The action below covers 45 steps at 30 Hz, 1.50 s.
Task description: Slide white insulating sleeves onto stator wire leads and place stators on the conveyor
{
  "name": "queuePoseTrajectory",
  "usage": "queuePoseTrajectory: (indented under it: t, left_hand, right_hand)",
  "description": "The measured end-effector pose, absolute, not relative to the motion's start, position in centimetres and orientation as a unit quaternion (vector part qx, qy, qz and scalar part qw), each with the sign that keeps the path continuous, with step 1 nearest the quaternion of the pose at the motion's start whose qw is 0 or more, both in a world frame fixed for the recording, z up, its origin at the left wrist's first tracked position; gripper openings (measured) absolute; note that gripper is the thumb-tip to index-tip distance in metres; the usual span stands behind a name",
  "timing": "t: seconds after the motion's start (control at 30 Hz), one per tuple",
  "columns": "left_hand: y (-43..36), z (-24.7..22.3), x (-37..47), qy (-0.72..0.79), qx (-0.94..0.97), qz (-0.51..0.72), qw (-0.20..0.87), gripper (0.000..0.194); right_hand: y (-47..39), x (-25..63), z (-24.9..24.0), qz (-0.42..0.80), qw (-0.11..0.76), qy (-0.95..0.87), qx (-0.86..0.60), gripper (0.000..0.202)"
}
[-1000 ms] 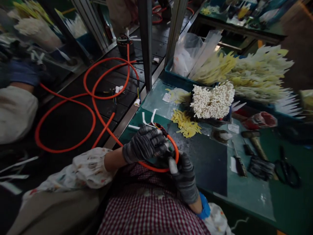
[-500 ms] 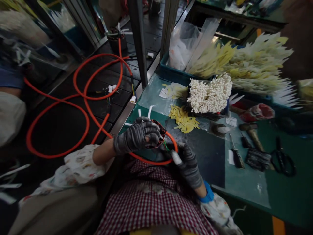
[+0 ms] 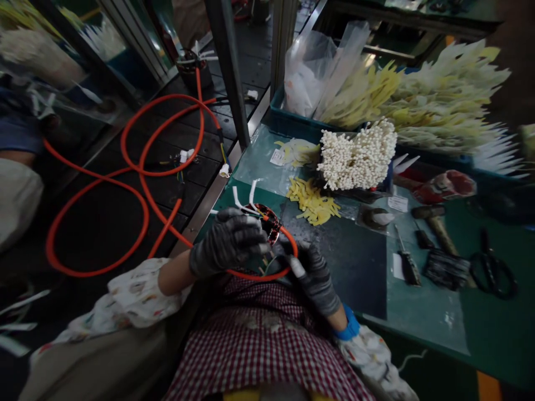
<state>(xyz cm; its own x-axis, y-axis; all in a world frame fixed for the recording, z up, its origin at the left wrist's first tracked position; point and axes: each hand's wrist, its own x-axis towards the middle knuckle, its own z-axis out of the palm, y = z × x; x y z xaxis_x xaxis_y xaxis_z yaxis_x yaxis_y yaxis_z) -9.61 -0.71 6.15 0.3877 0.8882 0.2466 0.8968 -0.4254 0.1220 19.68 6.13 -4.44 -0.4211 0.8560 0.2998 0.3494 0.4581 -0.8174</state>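
Note:
A motor stator (image 3: 273,234) with dark, reddish copper windings sits on the bench in front of me, white sleeved leads (image 3: 251,197) sticking up from its far left. My left hand (image 3: 229,242), in a grey striped glove, lies over its near left side with fingers stretched out; its underside is hidden. An orange cable (image 3: 295,239) loops from the stator toward my body, and my right hand (image 3: 315,275), gloved too, grips the loop, white thumb tip against it. Thin wires (image 3: 267,263), one green, show inside the loop between my hands.
Left lies a dark roller conveyor (image 3: 204,184) with coiled orange cable (image 3: 144,167) and another stator (image 3: 194,67). On the bench are yellow strips (image 3: 313,200), a white-tipped bundle (image 3: 357,156), a hammer (image 3: 437,223) and scissors (image 3: 493,273). A metal post (image 3: 229,72) stands ahead.
My left hand has slid left and toward me, its fingers straightening off the stator, so more windings and the thin wires show. My right hand stays at the cable loop.

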Motion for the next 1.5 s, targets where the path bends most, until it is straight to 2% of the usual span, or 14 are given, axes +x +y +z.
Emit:
queuePoseTrajectory:
  t: [0.13,0.2,0.27,0.4,0.57,0.7,0.83,1.1,1.2,1.3,1.37,1.43,1.5]
  left_hand:
    - [-0.2,7.3,-10.4,-0.493,-0.826,-0.273,0.036,0.031]
    - [0.8,7.7,-9.9,-0.464,-0.83,-0.307,0.032,0.026]
    - [2.0,7.8,-9.4,-0.446,-0.832,-0.327,0.039,0.024]
    - [3.6,7.5,-8.9,-0.481,-0.811,-0.334,0.007,0.035]
    - [4.2,7.2,-8.9,-0.487,-0.811,-0.324,-0.015,0.03]
    - [4.5,7.6,-9.2,-0.476,-0.814,-0.333,0.003,0.02]
    - [4.0,7.7,-9.2,-0.476,-0.81,-0.341,0.023,0.017]
    - [1.0,6.4,-6.4,-0.513,-0.8,-0.293,0.098,0.017]
    - [1.2,7.6,-8.6,-0.518,-0.796,-0.308,0.061,0.016]
    - [4.3,9.4,-11.8,-0.554,-0.758,-0.344,0.002,0.019]
    - [7.9,10.4,-13.0,-0.599,-0.741,-0.293,-0.081,0.022]
    - [12.3,10.8,-12.6,-0.609,-0.751,-0.164,-0.196,0.025]
    - [16.3,10.7,-10.9,-0.629,-0.748,-0.023,-0.211,0.036]
  right_hand:
    - [5.6,18.4,-1.5,0.244,0.443,-0.806,-0.307,0.044]
    - [5.4,17.2,0.6,0.26,0.463,-0.812,-0.241,0.045]
    - [5.7,15.9,2.5,0.298,0.481,-0.799,-0.203,0.037]
    - [6.9,14.4,4.3,0.346,0.493,-0.773,-0.199,0.027]
    - [7.6,14.9,4.7,0.324,0.496,-0.78,-0.201,0.031]
    - [7.8,15.1,4.8,0.311,0.501,-0.771,-0.24,0.018]
    - [8.6,15.3,4.0,0.351,0.498,-0.73,-0.309,0.013]
    - [8.6,12.3,2.6,0.375,0.58,-0.657,-0.304,0.008]
    - [7.8,10.5,2.5,0.44,0.623,-0.566,-0.313,0.01]
    - [7.2,9.4,2.1,0.574,0.606,-0.473,-0.281,0.018]
    - [7.1,9.3,1.8,0.646,0.56,-0.454,-0.251,0.023]
    - [7.3,9.5,1.4,0.674,0.524,-0.462,-0.241,0.028]
    - [7.6,9.9,1.0,0.674,0.505,-0.479,-0.247,0.033]
